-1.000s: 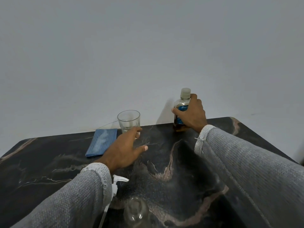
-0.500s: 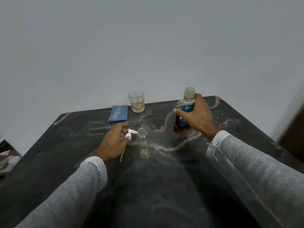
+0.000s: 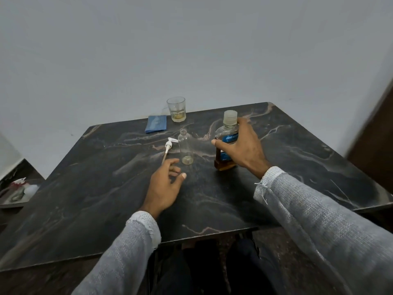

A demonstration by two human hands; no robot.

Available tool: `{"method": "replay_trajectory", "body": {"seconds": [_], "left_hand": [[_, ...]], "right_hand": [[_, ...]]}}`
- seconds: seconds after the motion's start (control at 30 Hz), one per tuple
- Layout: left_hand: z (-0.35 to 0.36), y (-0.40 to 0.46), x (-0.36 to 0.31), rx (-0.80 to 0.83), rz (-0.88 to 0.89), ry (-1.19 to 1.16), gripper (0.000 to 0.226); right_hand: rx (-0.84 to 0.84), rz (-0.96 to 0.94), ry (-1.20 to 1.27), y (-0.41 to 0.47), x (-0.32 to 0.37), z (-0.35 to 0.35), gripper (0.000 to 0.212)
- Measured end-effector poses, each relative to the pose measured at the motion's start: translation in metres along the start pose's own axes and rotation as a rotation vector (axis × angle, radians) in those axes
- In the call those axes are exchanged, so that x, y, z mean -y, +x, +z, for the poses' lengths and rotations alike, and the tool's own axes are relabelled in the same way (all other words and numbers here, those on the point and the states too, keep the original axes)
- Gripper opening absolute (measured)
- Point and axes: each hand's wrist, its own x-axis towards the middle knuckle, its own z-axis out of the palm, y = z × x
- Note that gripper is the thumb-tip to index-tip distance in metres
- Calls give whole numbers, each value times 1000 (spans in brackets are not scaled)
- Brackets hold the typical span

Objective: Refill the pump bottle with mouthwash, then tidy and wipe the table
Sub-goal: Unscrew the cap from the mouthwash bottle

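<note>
A small clear pump bottle (image 3: pixel 185 146) stands uncapped in the middle of the dark marble table (image 3: pixel 287 145), a little yellowish liquid at its bottom. Its white pump head (image 3: pixel 169 145) with the long tube lies flat just left of it. My left hand (image 3: pixel 164 186) hovers near the bottle's base with relaxed fingers, holding nothing. My right hand (image 3: pixel 244 147) grips the mouthwash bottle (image 3: pixel 226 135), which stands on the table with its clear cap on, a blue label and brown liquid low inside.
A drinking glass (image 3: pixel 176 109) with a little yellowish liquid stands at the table's far edge by the wall. A folded blue cloth (image 3: pixel 156 123) lies left of it. A lower surface with small items (image 3: pixel 17 190) sits at the far left.
My left hand has let go of the pump head, which now lies on the table, and has drawn back toward me. The mouthwash bottle is set down near the pump bottle. The view has pulled back.
</note>
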Motion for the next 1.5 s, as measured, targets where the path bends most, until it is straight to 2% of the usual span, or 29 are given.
{"method": "replay_trajectory", "body": {"seconds": [0.33,0.5,0.6,0.7,0.8,0.87,1.1,1.2,1.4,1.5], "left_hand": [[60,10,-38,127,-25,-178,71],[86,31,-52,175,-44,-269,56],[95,40,-56,158,-2,-277,55],[100,43,-51,115,6,-291,45],[102,41,-45,110,-3,-286,42],[105,40,-40,90,-2,-295,41],[109,44,-31,65,43,-283,41],[110,47,-30,104,19,-338,41],[105,52,-30,171,44,-373,40],[104,50,-31,172,51,-351,40]], "right_hand": [[-29,-44,-61,-13,6,9,85],[-14,-75,-71,-15,1,10,84],[-16,-88,-66,-14,-1,8,85],[-89,-99,66,-5,5,-1,83],[-134,-101,233,15,25,-7,74],[-107,-76,310,27,38,-2,64],[-209,-85,292,44,45,19,24],[-121,-109,347,49,42,15,19],[288,-180,455,56,37,-9,20],[407,-157,470,58,38,-18,19]]}}
